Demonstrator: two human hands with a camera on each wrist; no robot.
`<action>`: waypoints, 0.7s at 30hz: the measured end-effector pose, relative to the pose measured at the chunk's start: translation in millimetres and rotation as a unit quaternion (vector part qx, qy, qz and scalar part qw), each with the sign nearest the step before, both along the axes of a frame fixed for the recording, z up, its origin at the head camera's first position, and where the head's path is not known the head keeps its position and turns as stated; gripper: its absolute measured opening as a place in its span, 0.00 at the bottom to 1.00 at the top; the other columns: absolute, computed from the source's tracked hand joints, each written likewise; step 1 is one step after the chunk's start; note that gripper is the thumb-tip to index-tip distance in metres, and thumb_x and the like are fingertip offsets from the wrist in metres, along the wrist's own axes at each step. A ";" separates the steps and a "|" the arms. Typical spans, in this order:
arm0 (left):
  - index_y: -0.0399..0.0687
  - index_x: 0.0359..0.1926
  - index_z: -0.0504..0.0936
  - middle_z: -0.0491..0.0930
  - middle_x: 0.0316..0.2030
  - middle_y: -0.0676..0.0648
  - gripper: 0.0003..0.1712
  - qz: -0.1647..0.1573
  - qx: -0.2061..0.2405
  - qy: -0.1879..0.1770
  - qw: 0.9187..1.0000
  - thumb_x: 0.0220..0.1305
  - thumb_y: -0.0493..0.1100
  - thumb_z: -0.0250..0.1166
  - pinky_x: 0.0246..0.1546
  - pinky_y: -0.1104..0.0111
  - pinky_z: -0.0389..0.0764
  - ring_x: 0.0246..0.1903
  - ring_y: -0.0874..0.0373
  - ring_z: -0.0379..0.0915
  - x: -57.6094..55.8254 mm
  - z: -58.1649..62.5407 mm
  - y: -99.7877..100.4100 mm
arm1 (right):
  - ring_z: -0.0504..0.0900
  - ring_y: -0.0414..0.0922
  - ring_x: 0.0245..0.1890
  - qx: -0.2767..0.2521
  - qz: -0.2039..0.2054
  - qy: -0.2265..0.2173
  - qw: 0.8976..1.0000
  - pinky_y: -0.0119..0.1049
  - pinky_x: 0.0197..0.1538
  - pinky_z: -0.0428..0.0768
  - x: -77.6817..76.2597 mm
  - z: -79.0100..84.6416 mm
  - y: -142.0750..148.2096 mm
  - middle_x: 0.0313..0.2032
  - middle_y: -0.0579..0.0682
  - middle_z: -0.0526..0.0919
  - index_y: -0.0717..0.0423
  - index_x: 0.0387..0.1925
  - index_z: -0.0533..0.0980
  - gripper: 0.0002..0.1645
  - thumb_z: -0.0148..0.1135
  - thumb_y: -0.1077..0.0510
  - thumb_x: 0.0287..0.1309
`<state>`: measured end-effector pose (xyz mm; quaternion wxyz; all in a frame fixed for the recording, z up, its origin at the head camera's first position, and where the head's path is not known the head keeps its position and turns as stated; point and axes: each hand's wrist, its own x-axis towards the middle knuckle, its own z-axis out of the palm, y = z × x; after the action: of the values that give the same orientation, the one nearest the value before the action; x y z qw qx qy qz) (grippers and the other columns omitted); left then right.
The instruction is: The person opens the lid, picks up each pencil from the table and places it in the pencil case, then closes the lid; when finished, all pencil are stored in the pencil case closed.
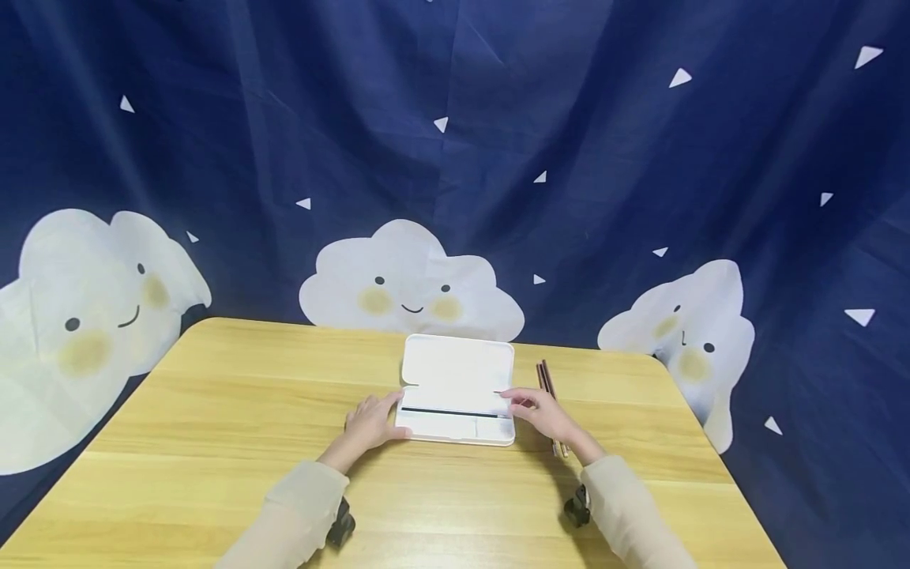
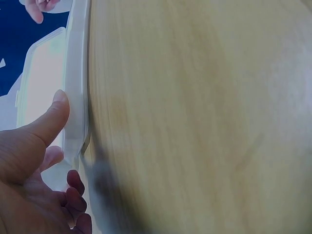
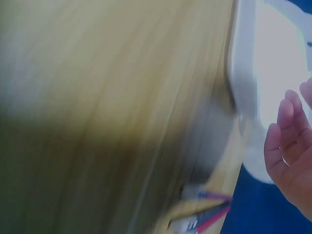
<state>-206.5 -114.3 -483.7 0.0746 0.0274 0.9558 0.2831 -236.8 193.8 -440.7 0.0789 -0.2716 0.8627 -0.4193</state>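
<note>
A white pencil case (image 1: 455,427) lies on the table with its lid (image 1: 458,361) raised at the back. A thin dark strip (image 1: 449,412) runs across its inside; whether it is a pencil or a slot I cannot tell. My left hand (image 1: 371,420) grips the case's left end, thumb over the front corner and index finger at the rear. Over the right end hovers my right hand (image 1: 543,412), its fingers loosely bent with nothing seen between them. The right wrist view shows these fingers (image 3: 287,114) beside the case, apparently apart from it.
Several slim pens or pencils (image 1: 546,379) lie right of the case, partly behind the right hand and forearm. The wooden table (image 1: 249,379) ends at a dark blue curtain (image 1: 455,158) printed with white clouds.
</note>
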 end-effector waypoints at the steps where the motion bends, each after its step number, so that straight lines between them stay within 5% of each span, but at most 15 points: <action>1: 0.49 0.63 0.66 0.69 0.50 0.34 0.43 0.001 0.000 -0.001 1.000 0.45 0.54 0.71 0.42 0.50 0.63 0.51 0.40 0.63 0.1 0.1 0.0 | 0.75 0.45 0.36 -0.005 -0.002 0.002 1.000 0.32 0.40 0.72 -2.7 -4.3 5.4 0.41 0.67 0.78 0.74 0.47 0.73 0.16 0.54 0.68 0.58; 7: 0.50 0.63 0.66 0.69 0.49 0.34 0.43 0.000 -0.001 0.000 1.000 0.45 0.54 0.71 0.42 0.50 0.64 0.50 0.40 0.63 -0.2 0.4 1.3 | 0.74 0.36 0.35 -0.018 -0.029 -0.003 0.999 0.29 0.38 0.73 -16.3 -23.0 36.8 0.45 0.68 0.76 0.74 0.48 0.72 0.16 0.52 0.67 0.60; 14: 0.49 0.63 0.66 0.68 0.52 0.32 0.44 -0.003 -0.002 0.000 1.000 0.45 0.53 0.71 0.45 0.46 0.64 0.53 0.38 0.62 -0.6 1.8 1.9 | 0.78 0.53 0.35 -0.013 -0.080 -0.021 0.996 0.34 0.38 0.76 -23.8 -27.1 61.5 0.40 0.69 0.77 0.74 0.53 0.68 0.20 0.53 0.66 0.60; 21: 0.48 0.63 0.65 0.67 0.55 0.31 0.44 -0.004 -0.005 -0.003 1.000 0.45 0.53 0.71 0.47 0.43 0.63 0.55 0.36 0.60 -0.6 3.0 0.8 | 0.79 0.52 0.30 0.028 -0.119 -0.066 0.990 0.41 0.35 0.76 -27.4 -30.0 77.6 0.30 0.63 0.79 0.75 0.56 0.64 0.25 0.53 0.64 0.60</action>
<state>-207.1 -113.4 -480.7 0.0790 0.0299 0.9568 0.2781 -264.1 271.5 -470.7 0.0925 -0.1366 0.8931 -0.4185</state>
